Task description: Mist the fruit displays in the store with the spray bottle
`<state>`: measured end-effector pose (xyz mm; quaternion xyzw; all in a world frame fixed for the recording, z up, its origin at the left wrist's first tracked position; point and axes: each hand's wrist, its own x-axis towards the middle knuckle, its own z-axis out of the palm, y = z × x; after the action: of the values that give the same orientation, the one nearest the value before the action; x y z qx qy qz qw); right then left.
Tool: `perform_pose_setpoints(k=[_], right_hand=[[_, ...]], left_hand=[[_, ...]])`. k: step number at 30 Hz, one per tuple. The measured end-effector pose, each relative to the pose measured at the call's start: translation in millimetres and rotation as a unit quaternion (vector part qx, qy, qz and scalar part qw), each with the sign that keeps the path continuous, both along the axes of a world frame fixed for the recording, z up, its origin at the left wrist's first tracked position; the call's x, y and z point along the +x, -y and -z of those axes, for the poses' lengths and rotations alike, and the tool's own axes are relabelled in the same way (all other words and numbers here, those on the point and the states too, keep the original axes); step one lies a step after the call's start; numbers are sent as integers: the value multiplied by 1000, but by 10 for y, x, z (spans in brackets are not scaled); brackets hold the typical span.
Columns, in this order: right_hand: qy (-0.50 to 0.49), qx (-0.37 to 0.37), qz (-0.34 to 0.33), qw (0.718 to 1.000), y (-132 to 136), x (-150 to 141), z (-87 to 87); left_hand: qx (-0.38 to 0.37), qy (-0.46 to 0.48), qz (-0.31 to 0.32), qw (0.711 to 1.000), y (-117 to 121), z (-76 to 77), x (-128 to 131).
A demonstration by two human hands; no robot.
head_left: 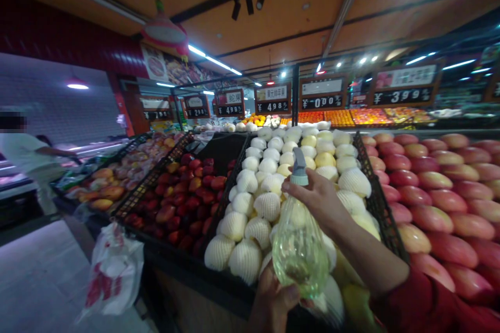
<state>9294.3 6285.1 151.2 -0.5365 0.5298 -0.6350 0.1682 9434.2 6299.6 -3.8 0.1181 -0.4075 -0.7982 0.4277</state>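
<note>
The bottle (300, 244) stands upright in both hands before a crate (383, 204) of netted fruit (268, 205). The right hand (322, 195) grips its neck and the left hand (275, 296) clasps its base, presumably for steadiness. Its wall is clear; the liquid level cannot be told. Dark red fruit (191, 197) lies left, apples (455, 204) right.

Head camera, single view | Station: above and just short of the spray bottle (299, 242) | Facing: forward past it, price signs (273, 100) beyond | Range: near it
</note>
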Motion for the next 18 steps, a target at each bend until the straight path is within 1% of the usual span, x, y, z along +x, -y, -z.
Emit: perform_pose_setpoints(k=[2,4,9,13,16,18], right_hand=[[0,6,-13,1000,39,81,8],[0,10,-27,1000,83,160,23],[-5,12,-59,998,198,346,88],[-7,18,-71,997,209,466,132],[-5,20,-54,998,153,512,155],[-3,23,-37,999,101,516,172]], left_hand=[[-11,-6,-4,1000,7,2,63],[-17,-10,-8,1000,22,39,116],[-18,-39,-16,999,52,215,239],[-11,-60,-18,998,70,345,355],[-5,-75,17,997,121,463,419],[-9,-77,69,995,146,544,431]])
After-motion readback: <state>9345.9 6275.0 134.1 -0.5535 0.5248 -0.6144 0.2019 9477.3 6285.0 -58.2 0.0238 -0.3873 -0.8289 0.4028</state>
